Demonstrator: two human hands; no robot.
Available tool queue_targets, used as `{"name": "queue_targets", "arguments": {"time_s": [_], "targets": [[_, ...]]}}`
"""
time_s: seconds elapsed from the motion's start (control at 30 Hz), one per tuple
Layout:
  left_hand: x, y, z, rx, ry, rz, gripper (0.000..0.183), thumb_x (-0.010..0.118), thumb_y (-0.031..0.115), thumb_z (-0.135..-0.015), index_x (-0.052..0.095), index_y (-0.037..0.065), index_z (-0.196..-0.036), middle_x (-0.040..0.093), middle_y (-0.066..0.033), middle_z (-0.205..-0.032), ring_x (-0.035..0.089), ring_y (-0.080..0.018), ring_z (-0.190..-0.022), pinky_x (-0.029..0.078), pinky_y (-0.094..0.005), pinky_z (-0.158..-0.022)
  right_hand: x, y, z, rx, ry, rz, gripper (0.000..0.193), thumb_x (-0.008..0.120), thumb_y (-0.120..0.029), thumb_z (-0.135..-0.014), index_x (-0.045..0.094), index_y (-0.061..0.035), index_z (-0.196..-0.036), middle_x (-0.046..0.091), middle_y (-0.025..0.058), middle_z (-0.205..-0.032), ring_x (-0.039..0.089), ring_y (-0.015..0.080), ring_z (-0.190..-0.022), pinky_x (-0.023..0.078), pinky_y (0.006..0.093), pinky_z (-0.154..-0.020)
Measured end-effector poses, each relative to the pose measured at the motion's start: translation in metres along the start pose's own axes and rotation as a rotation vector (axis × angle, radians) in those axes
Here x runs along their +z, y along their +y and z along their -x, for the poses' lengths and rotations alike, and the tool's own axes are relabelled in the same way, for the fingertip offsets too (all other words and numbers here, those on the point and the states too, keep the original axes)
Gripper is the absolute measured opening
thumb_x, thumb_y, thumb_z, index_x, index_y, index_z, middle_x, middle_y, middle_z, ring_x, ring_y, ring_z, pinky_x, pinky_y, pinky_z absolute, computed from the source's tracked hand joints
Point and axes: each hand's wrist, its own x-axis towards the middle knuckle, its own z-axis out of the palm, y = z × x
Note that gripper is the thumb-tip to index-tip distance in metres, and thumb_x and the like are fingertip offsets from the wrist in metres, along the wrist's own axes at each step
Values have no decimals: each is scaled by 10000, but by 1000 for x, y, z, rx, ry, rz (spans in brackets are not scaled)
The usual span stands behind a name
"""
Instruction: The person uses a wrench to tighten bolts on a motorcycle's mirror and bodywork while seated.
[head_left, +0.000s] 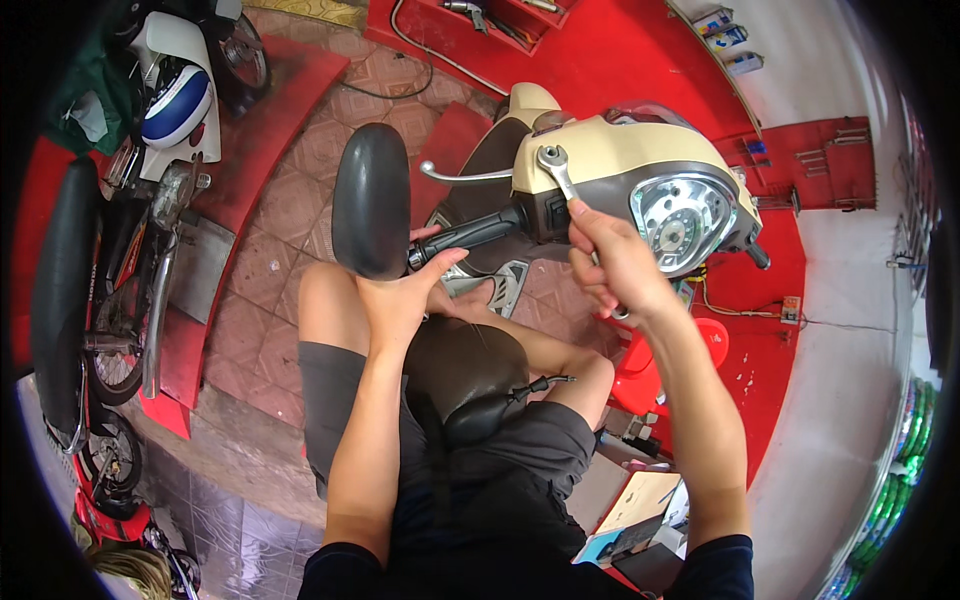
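My left hand (405, 295) is closed around the lower end of a black oval rear-view mirror (372, 195), beside the end of the scooter's black handlebar grip (470, 233). Some of its fingers are hidden behind the mirror. In my right hand (620, 258) is a silver wrench (556, 170), its open jaw over the cream scooter front (600, 145). A silver brake lever (465, 176) sticks out above the grip. A second black mirror (478, 418) with a stem lies between my thighs, against the dark brown seat (465, 360).
The round instrument cluster (680, 222) sits right of my right hand. A red plastic stool (640, 375) stands beyond my right knee. Parked motorcycles (75, 290) and a blue-white helmet (178, 108) are on the left. A red tool board (825, 165) hangs at the right wall.
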Motion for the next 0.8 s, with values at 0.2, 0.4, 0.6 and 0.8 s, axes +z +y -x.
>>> {"name": "queue_targets", "arguments": {"time_s": [0.2,0.4,0.6,0.8], "targets": [[2,-23,0,28,61,91,368,876,68,-676,674,-31,-967,710,-81,-924,628,-107,-809,512,-260,-730,18,6,2,-48,192,-9,427,444,-445,-1014,424,-111,-748,336,-31,-469,271,75,-318,250,240,-304],[4,-17,-4,93,88,9,357,879,72,-672,687,-29,-955,707,-65,-905,631,-111,-794,511,-261,-737,20,1,2,-30,225,-51,420,453,-442,-1012,435,-108,-757,345,-31,-475,279,72,-326,256,237,-314],[3,-27,-2,113,96,43,362,878,70,-674,684,-23,-966,710,-68,-913,631,-109,-802,508,-261,-735,7,0,1,-69,139,-4,456,424,-444,-1016,418,-95,-721,357,-11,-462,305,90,-327,288,265,-311],[2,-26,1,53,53,17,376,873,66,-679,680,-30,-987,714,-75,-940,628,-107,-825,507,-267,-738,-12,-6,3,0,-92,-1,461,398,-445,-1024,357,-125,-696,317,-13,-421,252,74,-295,261,235,-275]]}}
